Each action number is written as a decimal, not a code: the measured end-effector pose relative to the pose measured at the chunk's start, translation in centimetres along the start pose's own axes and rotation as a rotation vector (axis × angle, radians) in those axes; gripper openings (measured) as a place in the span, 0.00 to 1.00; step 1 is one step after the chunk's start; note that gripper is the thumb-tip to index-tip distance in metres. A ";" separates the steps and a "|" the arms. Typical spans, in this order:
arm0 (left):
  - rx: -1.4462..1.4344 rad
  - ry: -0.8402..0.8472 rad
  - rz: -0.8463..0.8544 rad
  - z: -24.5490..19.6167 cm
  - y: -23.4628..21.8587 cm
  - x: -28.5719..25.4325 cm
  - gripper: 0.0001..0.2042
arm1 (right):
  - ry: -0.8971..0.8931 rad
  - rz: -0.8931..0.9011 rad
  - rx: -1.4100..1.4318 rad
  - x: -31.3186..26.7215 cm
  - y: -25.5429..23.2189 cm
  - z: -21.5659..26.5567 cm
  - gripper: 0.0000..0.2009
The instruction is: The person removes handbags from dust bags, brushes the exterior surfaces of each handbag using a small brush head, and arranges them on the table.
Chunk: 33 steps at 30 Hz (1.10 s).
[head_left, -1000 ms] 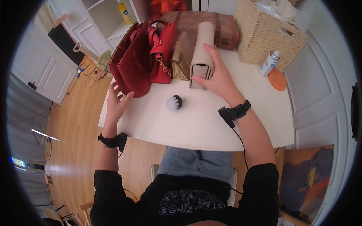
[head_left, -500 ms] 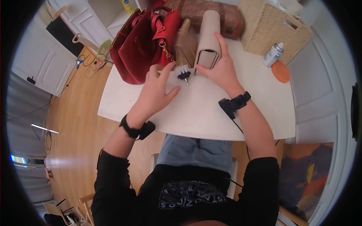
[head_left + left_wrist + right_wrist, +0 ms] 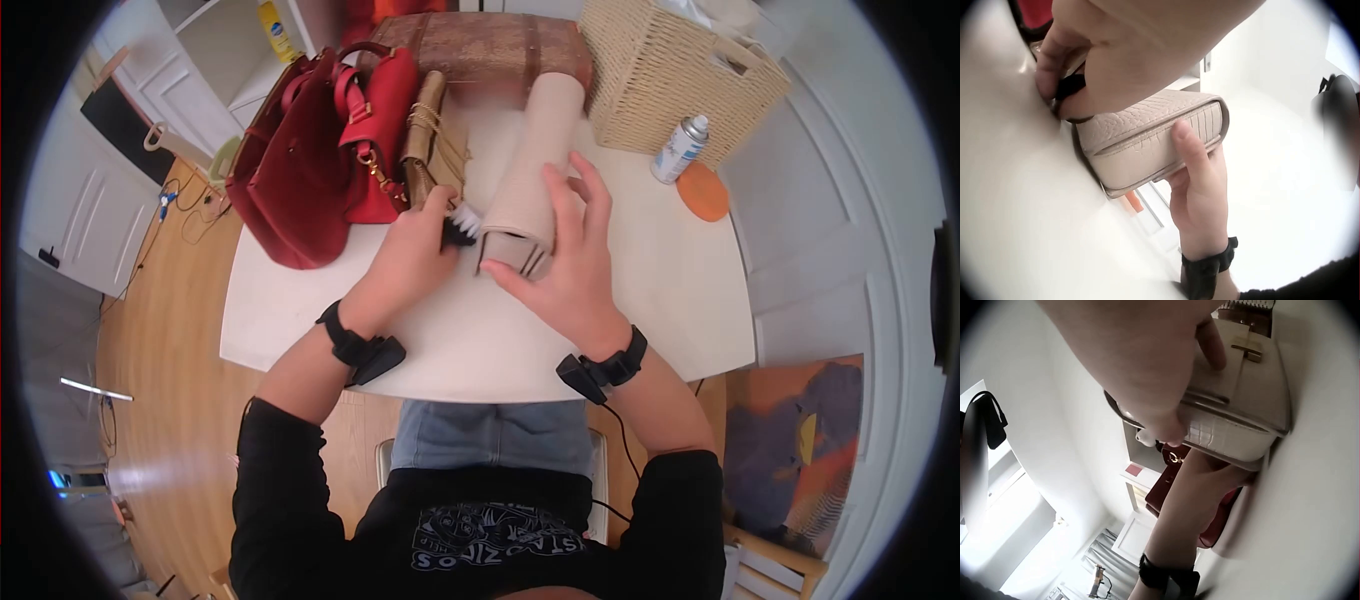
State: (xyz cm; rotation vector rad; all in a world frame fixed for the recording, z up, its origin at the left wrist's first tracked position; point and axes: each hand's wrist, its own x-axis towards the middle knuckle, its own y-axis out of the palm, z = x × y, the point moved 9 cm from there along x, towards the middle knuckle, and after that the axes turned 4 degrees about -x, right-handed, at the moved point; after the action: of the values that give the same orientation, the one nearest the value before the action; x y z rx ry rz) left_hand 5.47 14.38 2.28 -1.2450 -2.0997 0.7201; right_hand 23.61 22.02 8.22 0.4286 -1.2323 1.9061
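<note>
A small round brush point(image 3: 464, 222) with white bristles and a black base is pinched in my left hand point(image 3: 405, 258), its bristles right at the side of a beige crocodile-textured handbag point(image 3: 530, 170). In the left wrist view the fingers curl round the brush's black base point(image 3: 1072, 85), low over the tabletop. My right hand point(image 3: 572, 275) grips the handbag, thumb on its near end and fingers over the right side. A gold clasp point(image 3: 1247, 349) shows on the bag's face in the right wrist view. Left of the brush stands a gold chain-strap purse point(image 3: 430, 150).
Two red handbags point(image 3: 300, 170) stand at the table's left. Behind are a brown suitcase point(image 3: 480, 50) and a woven basket point(image 3: 680, 85). A spray can point(image 3: 680, 150) and an orange disc point(image 3: 703, 192) sit at the right of the white table point(image 3: 640, 240).
My left hand has left the red bag's edge, moved right and taken up the brush from the table, bringing it to the beige handbag. The handbag now leans more, held by my right hand.
</note>
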 end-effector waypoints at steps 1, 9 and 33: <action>-0.038 0.042 -0.024 0.1 -0.3 0.0 0.30 | 0.008 -0.006 -0.007 0.1 0.1 -0.5 0.57; -0.302 -0.019 -0.095 1.7 -4.8 -0.6 0.18 | -0.059 0.030 0.333 0.4 1.2 -3.2 0.44; -0.654 0.259 -0.159 -12.0 -2.0 2.1 0.08 | 0.360 -0.013 1.091 -0.8 1.8 -5.9 0.16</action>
State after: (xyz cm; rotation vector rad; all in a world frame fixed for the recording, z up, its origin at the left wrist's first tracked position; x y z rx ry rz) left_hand 12.06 17.21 12.30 -1.3767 -2.2466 -0.2223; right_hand 23.54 26.47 3.90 0.5875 0.1295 2.3743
